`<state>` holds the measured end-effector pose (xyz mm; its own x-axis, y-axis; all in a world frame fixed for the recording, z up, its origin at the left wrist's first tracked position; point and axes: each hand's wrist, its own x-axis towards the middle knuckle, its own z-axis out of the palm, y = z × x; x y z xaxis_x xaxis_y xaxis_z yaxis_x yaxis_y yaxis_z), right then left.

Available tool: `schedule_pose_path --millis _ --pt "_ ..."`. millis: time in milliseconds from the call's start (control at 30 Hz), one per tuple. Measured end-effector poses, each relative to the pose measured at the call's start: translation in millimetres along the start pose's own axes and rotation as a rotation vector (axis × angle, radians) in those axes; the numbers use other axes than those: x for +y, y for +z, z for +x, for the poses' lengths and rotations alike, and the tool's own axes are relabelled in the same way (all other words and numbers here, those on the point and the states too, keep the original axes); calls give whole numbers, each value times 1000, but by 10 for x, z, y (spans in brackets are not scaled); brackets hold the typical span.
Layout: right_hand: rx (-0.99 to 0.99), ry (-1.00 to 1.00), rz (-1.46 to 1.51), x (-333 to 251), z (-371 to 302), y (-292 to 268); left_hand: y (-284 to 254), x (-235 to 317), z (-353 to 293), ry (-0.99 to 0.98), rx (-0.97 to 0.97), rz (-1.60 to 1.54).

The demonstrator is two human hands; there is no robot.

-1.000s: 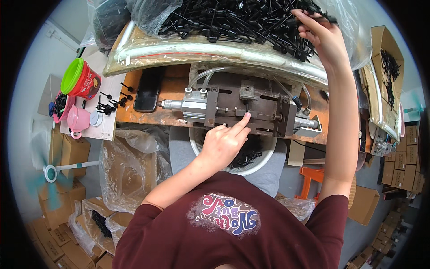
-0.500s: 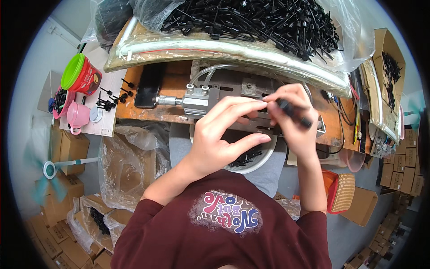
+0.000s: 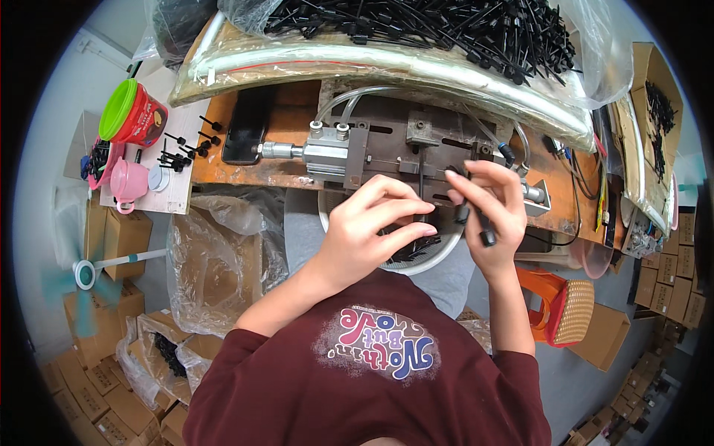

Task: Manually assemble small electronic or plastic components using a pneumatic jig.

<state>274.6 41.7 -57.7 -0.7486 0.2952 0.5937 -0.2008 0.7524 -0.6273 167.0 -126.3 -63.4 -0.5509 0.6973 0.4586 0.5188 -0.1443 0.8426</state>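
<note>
Red-and-green tub (image 3: 149, 123) — pink cup (image 3: 129, 184) near it | black phone (image 3: 245, 134) | teal-bladed fan (image 3: 85, 275) | orange stool (image 3: 554, 299) — woven seat (image 3: 580, 308)

Holding black parts (image 3: 462, 214) in the right hand (image 3: 501, 215) over the workbench's (image 3: 212, 172) near edge; curling the left hand (image 3: 370, 225), perhaps touching the black stem (image 3: 422, 182) on the metal fixture (image 3: 394, 141). Showing a dark, flat slab (image 3: 245, 126) toward the left edge.

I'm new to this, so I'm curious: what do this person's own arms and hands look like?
The left hand and right hand are ungloved, and the forearms are bare, without visible watch or bracelet. The short sleeves are dark maroon.
</note>
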Motion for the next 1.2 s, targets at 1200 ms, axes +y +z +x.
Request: schedule_pose_path --millis 1200 --pt "193 15 -151 64 -3 -13 86 -176 -56 173 -104 393"
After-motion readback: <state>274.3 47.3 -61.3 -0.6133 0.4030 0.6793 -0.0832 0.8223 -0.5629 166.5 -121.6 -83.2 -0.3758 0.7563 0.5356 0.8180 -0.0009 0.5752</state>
